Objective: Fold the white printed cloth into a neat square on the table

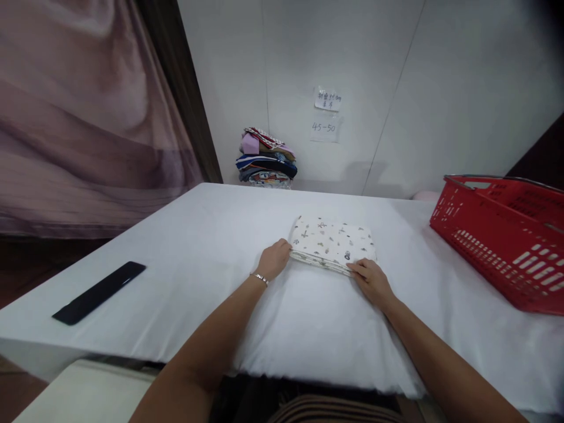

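A white cloth with small printed motifs (332, 239) lies folded into a flat, layered rectangle on the white-covered table (211, 235). My left hand (275, 258), with a bracelet at the wrist, grips its near left corner, the fingers closed at the edge. At the near right corner my right hand (372, 282) pinches the layers, thumb and fingertips on the edge. The stacked folds show along the near side between both hands.
A red plastic basket (497, 235) stands on the right of the table. On the left lies a dark flat strip (99, 292). A pile of folded fabrics (267, 158) rises behind the table by the wall, near paper signs (325, 126). A pinkish curtain (88, 117) hangs at left.
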Tool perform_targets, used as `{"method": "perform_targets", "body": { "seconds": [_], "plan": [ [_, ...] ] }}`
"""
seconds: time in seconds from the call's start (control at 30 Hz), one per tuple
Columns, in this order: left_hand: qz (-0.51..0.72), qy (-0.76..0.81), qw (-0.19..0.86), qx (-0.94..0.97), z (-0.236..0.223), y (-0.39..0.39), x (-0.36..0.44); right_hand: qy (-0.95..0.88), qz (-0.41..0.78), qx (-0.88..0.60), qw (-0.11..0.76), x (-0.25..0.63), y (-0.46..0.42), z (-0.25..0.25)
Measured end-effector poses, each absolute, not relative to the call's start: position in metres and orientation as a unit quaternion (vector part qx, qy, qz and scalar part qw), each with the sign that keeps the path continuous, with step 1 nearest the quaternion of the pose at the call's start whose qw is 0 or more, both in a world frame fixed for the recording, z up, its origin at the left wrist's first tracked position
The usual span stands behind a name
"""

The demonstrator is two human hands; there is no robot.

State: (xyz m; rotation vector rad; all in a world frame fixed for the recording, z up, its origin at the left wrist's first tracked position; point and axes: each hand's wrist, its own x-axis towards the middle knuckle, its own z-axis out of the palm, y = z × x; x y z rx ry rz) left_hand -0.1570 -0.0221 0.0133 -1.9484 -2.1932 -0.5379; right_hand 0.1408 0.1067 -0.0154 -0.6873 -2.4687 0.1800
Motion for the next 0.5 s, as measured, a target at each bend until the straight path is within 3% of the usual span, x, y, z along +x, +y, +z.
{"method": "perform_targets", "body": {
  "seconds": [0.33,0.5],
  "plan": [
    [-0.289,-0.719,-0.089,-0.625,0.012,-0.03,-0.159,-0.919,0.066,-0.257,0.291,0.139,0.106,-0.015],
    [-0.272,-0.732,-0.038,-0.623,0.019,-0.018,-0.155,-0.919,0.069,-0.26,0.289,0.139,0.105,-0.015]
  ]
}}
